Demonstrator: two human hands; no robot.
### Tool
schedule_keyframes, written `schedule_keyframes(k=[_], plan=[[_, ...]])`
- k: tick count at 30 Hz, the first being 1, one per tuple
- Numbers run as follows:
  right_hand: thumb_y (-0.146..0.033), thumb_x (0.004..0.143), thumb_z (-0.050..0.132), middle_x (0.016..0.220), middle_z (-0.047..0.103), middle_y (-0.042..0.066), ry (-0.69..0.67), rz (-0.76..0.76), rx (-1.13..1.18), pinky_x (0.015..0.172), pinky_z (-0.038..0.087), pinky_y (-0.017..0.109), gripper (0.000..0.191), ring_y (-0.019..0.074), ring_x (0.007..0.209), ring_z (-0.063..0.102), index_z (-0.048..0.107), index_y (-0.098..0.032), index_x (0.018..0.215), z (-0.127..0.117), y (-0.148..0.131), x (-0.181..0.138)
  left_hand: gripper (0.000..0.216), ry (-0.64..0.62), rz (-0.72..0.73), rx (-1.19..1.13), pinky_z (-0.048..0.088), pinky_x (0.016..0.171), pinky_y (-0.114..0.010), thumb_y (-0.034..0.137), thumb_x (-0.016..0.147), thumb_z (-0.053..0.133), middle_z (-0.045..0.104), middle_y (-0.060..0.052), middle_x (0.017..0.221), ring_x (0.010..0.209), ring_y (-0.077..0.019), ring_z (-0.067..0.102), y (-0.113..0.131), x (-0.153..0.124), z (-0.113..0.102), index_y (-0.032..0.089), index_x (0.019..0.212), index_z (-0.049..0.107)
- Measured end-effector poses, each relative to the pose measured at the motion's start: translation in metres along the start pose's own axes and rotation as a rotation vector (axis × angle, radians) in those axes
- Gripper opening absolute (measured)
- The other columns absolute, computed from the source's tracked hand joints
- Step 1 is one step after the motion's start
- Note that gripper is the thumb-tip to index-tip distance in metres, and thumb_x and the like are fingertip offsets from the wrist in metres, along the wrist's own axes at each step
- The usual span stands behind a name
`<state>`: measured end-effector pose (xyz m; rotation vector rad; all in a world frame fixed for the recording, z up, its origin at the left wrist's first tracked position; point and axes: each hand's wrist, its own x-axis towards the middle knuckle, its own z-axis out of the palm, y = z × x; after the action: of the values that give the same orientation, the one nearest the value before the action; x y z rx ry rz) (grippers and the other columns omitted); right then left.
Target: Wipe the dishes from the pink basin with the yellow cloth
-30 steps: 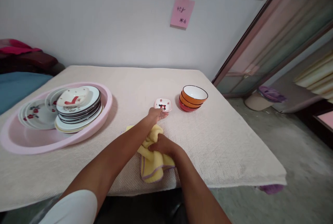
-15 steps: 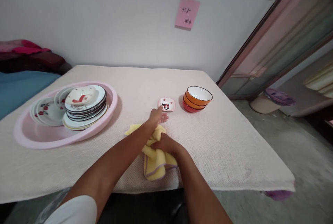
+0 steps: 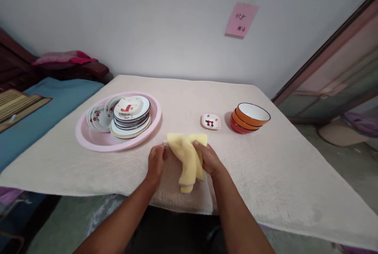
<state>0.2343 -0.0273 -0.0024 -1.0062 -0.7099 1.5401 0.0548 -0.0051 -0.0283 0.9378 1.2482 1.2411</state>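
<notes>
A yellow cloth (image 3: 188, 155) hangs between both hands over the near part of the table (image 3: 265, 175). My left hand (image 3: 156, 162) pinches its left corner. My right hand (image 3: 208, 158) grips its right side, fingers closed on the fabric. Beyond the cloth sits a small square white dish (image 3: 211, 121) with a red and black pattern, apart from both hands. To its right stands a stack of orange and red bowls (image 3: 249, 117).
A pink basin (image 3: 97, 141) at the left holds a stack of plates (image 3: 130, 115) and several flowered plates. A blue bed (image 3: 44, 108) lies left of the table. A pink note (image 3: 241, 19) is stuck on the wall. A sliding door frame stands at the right.
My left hand has pulled back from the small square dish and taken hold of the cloth. The cloth is lifted and spread between both hands. The view has swung to the left.
</notes>
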Motion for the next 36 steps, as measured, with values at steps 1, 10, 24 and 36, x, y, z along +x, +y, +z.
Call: schedule_keyframes(k=[1,10,24,36], plan=[[-0.045,0.076,0.062,0.092,0.07,0.009,0.015,-0.028,0.026,0.07,0.053,0.036,0.038,0.023,0.079,0.066,0.06,-0.018,0.102,0.002,0.002,0.003,0.034,-0.058,-0.089,-0.064,0.048,0.069,-0.026,0.05,0.079,0.055,0.062,-0.004,0.08,0.074,-0.0145,0.06,0.003,0.0,0.002,0.016,0.081,0.058],[-0.046,0.075,0.064,0.1,0.069,0.012,-0.111,0.117,0.058,0.074,0.053,0.04,0.046,0.0256,0.084,0.067,0.058,-0.018,0.111,0.012,0.013,0.013,0.04,-0.323,-0.09,-0.041,0.051,0.071,-0.029,0.032,0.069,0.071,0.065,-0.01,0.1,0.084,-0.0198,0.062,0.019,0.005,0.017,0.016,0.103,0.057],[-0.027,0.067,0.074,0.096,0.072,0.011,0.003,0.223,0.123,0.08,0.054,0.043,0.036,0.0291,0.086,0.068,0.065,-0.015,0.101,0.011,0.013,0.012,0.024,-0.286,0.366,0.427,0.041,0.061,-0.025,0.038,0.083,0.051,0.06,-0.002,0.076,0.067,-0.0135,0.053,0.07,0.002,-0.036,0.017,0.092,0.059],[-0.025,0.069,0.072,0.101,0.071,0.009,-0.019,0.232,0.148,0.078,0.055,0.04,0.039,0.027,0.085,0.069,0.062,-0.018,0.106,0.01,0.016,0.009,0.028,0.225,0.105,0.894,0.04,0.049,-0.026,0.043,0.076,0.054,0.057,-0.003,0.05,0.048,-0.0173,0.058,0.166,0.152,-0.117,0.017,0.064,0.053]])
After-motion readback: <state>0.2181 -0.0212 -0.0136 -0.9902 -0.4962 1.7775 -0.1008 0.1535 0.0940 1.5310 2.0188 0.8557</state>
